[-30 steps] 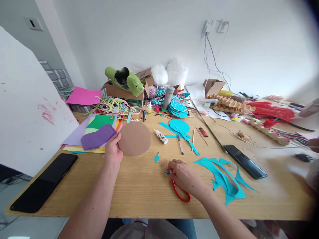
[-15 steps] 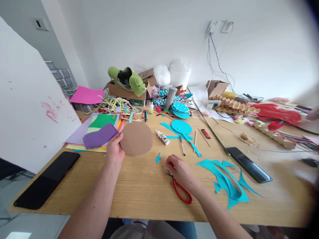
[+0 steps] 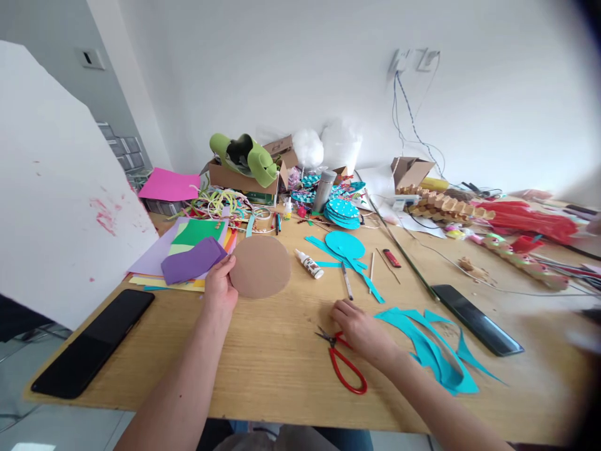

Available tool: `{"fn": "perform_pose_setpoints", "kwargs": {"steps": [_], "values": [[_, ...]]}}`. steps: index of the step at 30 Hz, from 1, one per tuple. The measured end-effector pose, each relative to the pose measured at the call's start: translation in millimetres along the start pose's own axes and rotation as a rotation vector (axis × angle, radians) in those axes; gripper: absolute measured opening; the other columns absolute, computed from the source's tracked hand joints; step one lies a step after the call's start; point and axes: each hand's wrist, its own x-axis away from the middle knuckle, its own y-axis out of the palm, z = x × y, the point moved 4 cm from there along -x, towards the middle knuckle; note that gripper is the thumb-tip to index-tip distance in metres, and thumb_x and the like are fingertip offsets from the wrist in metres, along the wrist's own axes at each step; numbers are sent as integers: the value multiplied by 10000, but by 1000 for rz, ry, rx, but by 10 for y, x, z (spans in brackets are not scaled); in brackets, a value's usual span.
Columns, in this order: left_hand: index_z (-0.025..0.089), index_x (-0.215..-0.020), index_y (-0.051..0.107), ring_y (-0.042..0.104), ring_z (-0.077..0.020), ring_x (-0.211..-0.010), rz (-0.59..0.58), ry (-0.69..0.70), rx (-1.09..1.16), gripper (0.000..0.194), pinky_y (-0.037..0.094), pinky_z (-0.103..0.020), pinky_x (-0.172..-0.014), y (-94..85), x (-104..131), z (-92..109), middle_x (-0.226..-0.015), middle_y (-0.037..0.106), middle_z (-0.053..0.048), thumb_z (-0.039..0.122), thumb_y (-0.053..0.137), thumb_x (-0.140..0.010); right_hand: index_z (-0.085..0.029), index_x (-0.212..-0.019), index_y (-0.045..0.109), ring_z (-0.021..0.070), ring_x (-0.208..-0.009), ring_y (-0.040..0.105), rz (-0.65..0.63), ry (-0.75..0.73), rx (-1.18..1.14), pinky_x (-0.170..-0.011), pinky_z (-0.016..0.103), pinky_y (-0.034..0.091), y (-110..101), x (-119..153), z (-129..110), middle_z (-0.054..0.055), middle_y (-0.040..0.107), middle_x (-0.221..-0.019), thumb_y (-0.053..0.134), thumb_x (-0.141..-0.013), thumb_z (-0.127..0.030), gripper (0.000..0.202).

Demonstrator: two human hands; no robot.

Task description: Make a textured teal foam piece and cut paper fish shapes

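Note:
My left hand [image 3: 221, 287] pinches the left edge of a round brown cardboard disc [image 3: 261, 267], thumb on top, holding it over the table. My right hand [image 3: 355, 324] is low over the table with its fingers curled together; whatever may be in them is hidden. Just beneath and left of it lie red-handled scissors [image 3: 348, 371], one handle partly covered by the hand. To its right is a heap of turquoise cut-offs [image 3: 434, 344]. A white glue bottle [image 3: 310, 264] lies beyond the disc, beside a turquoise paper circle [image 3: 345, 244] with strips.
Purple paper [image 3: 192, 261] and other coloured sheets lie at left, near a black phone-like slab [image 3: 94, 343]. Another dark phone [image 3: 476, 319] is at right. A pen [image 3: 347, 280], a long stick [image 3: 404, 244] and a grey bottle [image 3: 323, 191] stand or lie farther back.
My right hand has moved right, toward the turquoise cut-offs, uncovering more of the scissors. The small turquoise scrap left of it is no longer visible. My left hand still holds the disc.

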Motion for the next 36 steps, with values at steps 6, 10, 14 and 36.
{"fn": "perform_pose_setpoints", "kwargs": {"steps": [6,10,14,36], "values": [[141,-732,693,649,-166,-705,-16,4,-21,299,483,-299,-758,8,15,-22,-721,705,-29,210,851,-488,-167,-748,626,224,-835,589,-30,227,148,-709,314,414,-43,601,463,92,622,-856,425,-761,59,303],[145,-732,710,636,-172,-682,-25,62,-57,313,473,-305,-734,57,56,-39,-701,704,-27,242,858,-474,-161,-819,661,252,-841,602,62,323,227,-735,350,420,-35,751,629,108,635,-863,411,-821,-2,296],[183,-763,740,603,-163,-694,-89,309,-239,259,458,-284,-728,105,126,13,-728,701,-13,294,835,-549,-187,-1090,641,252,-919,603,194,334,219,-804,372,412,-60,747,649,105,642,-1002,386,-790,39,454],[356,-1047,697,473,-243,-1133,-619,1491,-1086,388,493,-441,-922,491,906,-10,-1090,536,-58,49,623,-820,-155,-756,612,111,-527,638,66,540,-1991,-550,224,503,-36,-849,19,36,689,-638,600,-861,-392,259]]}}
